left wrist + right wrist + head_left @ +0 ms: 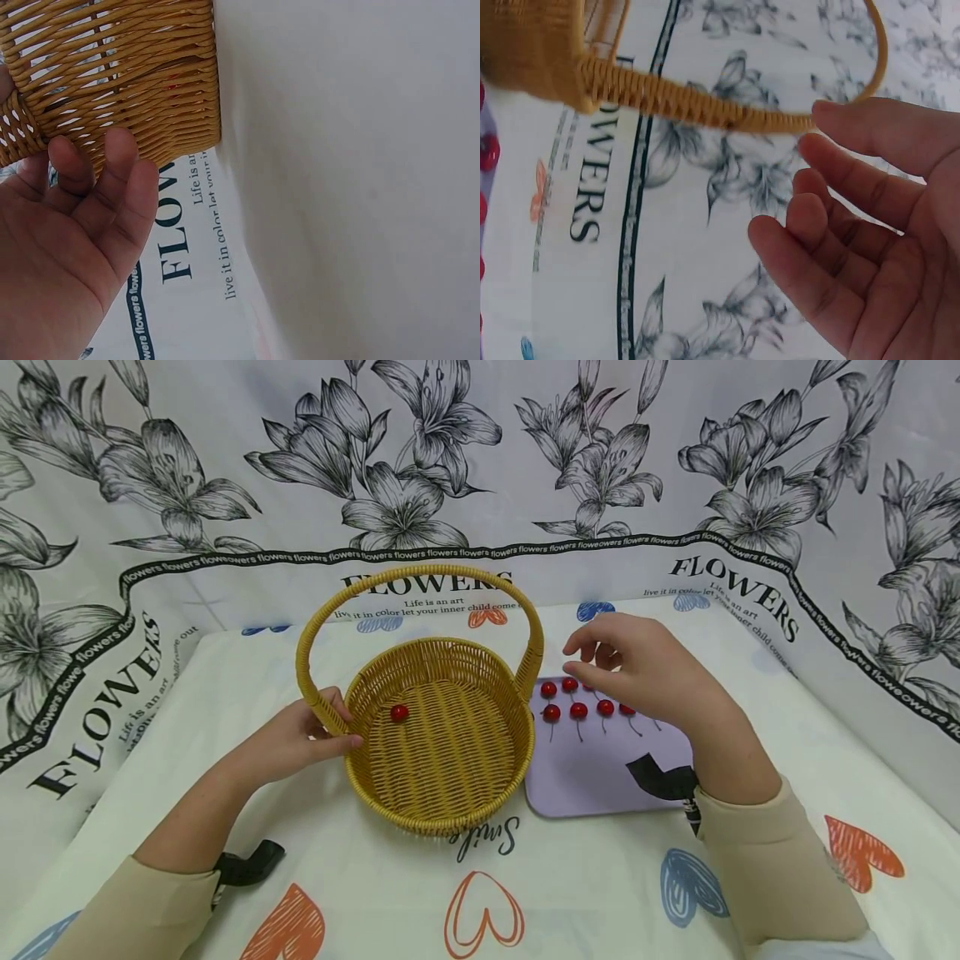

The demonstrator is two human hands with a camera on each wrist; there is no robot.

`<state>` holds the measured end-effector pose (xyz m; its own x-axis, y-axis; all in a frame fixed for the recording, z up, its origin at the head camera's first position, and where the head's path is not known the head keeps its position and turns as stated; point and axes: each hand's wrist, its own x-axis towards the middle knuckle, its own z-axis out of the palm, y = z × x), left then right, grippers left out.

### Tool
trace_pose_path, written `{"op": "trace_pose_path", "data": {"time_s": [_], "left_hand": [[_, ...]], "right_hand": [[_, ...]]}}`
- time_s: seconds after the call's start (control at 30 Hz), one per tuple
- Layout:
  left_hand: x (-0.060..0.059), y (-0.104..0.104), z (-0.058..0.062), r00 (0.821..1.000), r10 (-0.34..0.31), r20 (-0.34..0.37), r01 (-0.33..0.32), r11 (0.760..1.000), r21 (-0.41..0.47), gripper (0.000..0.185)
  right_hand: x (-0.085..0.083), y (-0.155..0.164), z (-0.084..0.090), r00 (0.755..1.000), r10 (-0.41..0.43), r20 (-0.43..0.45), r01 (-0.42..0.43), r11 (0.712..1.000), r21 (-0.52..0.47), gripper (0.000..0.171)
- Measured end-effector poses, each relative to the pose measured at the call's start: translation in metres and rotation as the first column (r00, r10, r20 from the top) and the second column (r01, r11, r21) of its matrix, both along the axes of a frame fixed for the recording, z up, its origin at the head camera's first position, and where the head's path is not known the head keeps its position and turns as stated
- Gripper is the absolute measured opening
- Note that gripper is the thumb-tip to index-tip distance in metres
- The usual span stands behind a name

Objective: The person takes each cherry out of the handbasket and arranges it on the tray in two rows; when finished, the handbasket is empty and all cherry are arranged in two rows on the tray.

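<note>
Right of centre, right hand [637,672] hovering empty, fingers loosely spread, over cherries [577,710] on tray [600,777]; could roll one off; left hand [307,739] gripping basket [442,735] rim

A white cloth [600,893] printed with coloured hearts is spread over the counter, and a flower-patterned sheet [225,460] is hung behind its far edge.

You're at a staged tabletop setup, prob. indoors: flower-print backdrop [480,468] w/ "FLOWERS" text, heart-print cloth [570,893] over the desk.
</note>
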<state>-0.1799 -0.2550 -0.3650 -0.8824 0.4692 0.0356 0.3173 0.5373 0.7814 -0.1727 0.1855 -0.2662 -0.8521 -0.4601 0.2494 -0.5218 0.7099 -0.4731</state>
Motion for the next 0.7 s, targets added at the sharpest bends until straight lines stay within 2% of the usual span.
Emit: {"op": "trace_pose_path", "data": {"time_s": [0.13,0.27,0.4,0.57,0.7], "left_hand": [[0.0,0.0,0.0,1.0,-0.002,0.0,0.002,1.0,-0.001,0.025],[0.0,0.0,0.0,1.0,-0.011,-0.002,0.011,1.0,0.012,0.024],[0.0,0.0,0.0,1.0,-0.015,-0.008,0.016,1.0,0.02,0.023],[0.001,0.001,0.001,1.0,-0.011,-0.005,0.011,1.0,0.018,0.024],[0.001,0.0,0.001,1.0,-0.005,0.0,0.005,1.0,0.01,0.024]], "right_hand": [[-0.002,-0.024,-0.001,0.995,0.093,-0.027,-0.094,0.995,-0.014,0.015],[-0.003,-0.053,0.002,0.991,0.13,-0.031,-0.13,0.991,0.004,0.016],[-0.004,-0.083,0.008,0.984,0.178,-0.03,-0.176,0.982,0.071,0.02],[-0.014,-0.124,0.005,0.963,0.269,0.007,-0.264,0.94,0.218,0.023],[-0.033,-0.156,-0.006,0.955,0.283,0.088,-0.295,0.889,0.349,0.021]]}}
